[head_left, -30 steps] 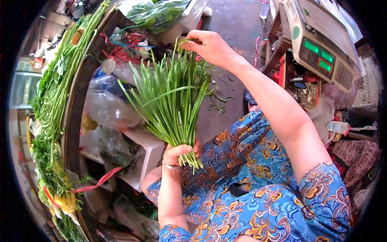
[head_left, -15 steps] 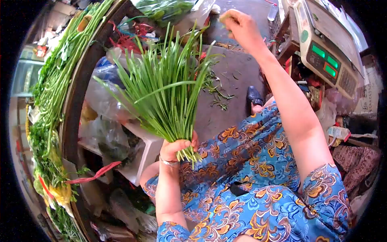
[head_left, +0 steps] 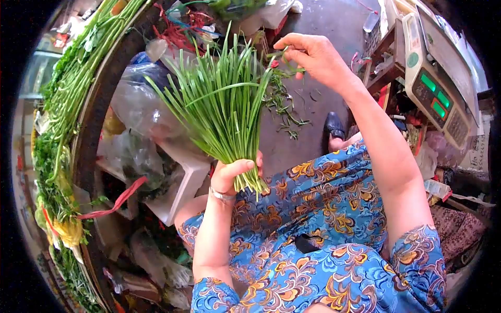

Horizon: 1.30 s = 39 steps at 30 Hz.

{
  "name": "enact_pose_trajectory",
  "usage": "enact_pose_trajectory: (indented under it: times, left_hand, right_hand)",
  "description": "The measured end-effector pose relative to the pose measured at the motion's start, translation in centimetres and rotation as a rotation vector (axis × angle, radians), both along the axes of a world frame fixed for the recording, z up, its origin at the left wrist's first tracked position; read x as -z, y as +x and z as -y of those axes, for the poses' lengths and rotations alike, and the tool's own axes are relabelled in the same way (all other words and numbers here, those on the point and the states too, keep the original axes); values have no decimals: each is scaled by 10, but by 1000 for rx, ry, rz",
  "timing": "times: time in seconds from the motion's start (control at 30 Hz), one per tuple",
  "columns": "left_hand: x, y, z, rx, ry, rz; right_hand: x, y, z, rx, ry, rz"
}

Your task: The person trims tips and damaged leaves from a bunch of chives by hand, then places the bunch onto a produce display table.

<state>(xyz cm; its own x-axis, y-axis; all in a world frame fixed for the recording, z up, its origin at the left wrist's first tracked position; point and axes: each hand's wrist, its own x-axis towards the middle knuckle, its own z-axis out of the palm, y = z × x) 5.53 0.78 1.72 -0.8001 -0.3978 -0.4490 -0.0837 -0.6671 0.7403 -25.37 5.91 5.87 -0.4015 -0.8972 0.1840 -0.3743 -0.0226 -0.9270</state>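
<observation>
A fanned bunch of long green leafy stalks (head_left: 224, 109) stands upright in my left hand (head_left: 235, 175), whose fingers wrap round its lower ends above my lap. The pale cut ends poke out below the fist. My right hand (head_left: 315, 57) is raised to the right of the leaf tips, thumb and fingers pinched together on a small green leaf piece (head_left: 284, 53). Loose green scraps (head_left: 286, 112) lie on the grey floor (head_left: 313, 135) behind the bunch.
Long green vegetables (head_left: 78, 88) line a dark curved table edge (head_left: 94, 104) at the left. Beside it are plastic bags (head_left: 141, 104), a white foam box (head_left: 182, 190) and a red ribbon (head_left: 117, 201). A digital scale (head_left: 436, 94) stands at the upper right.
My right hand swung away from the leaf tips to the right, then came back lower beside them. My left hand still grips the bunch, now slightly higher in view.
</observation>
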Motion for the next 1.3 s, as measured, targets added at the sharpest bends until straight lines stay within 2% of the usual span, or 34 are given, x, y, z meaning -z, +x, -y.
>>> enact_pose_trajectory:
  times: [0.13, 0.2, 0.23, 0.3, 0.4, 0.53, 0.57, 0.73, 0.83, 0.9, 1.03, 1.13, 1.2, 1.23, 1.3]
  left_hand:
    - [2, -3, 0, -3, 37, -79]
    - [5, -2, 1, 9, 48, -98]
    - [3, -3, 1, -9, 81, -88]
    - [4, -4, 1, -57, 157, -89]
    - [4, -5, 1, -80, 159, -81]
    - [11, -6, 3, -48, 161, -100]
    - [10, -6, 3, -47, 169, -103]
    - [14, -8, 2, -51, 210, -55]
    - [9, -10, -1, -45, 175, -46]
    - [12, -10, 0, -26, 155, -33]
    - [13, -10, 2, -10, 145, -30]
    - [14, -9, 2, -29, 159, -40]
    - [17, -8, 4, -52, 172, -52]
    - [21, -7, 5, -67, 207, -77]
    - [17, -9, 4, -128, 251, -63]
  right_hand:
    - [-12, 10, -4, -23, 83, -89]
    - [-15, 13, -2, 52, 206, -401]
    - [-9, 14, -2, 46, 207, -399]
    - [2, 18, -1, 39, -132, -702]
    - [6, 27, 2, 22, -261, -611]
    - [-2, 50, 0, -105, -163, -404]
    - [-4, 56, -1, -133, -204, -492]
    - [9, 85, 1, -222, -247, -499]
    - [13, 92, 2, -261, -227, -568]
    - [14, 91, 3, -280, -189, -743]
    - [15, 89, 6, -301, -191, -790]
    - [17, 90, 5, -323, -186, -709]
    - [16, 91, 3, -343, -255, -536]
    - [17, 91, 4, -347, -256, -536]
    - [18, 90, 6, -397, -251, -329]
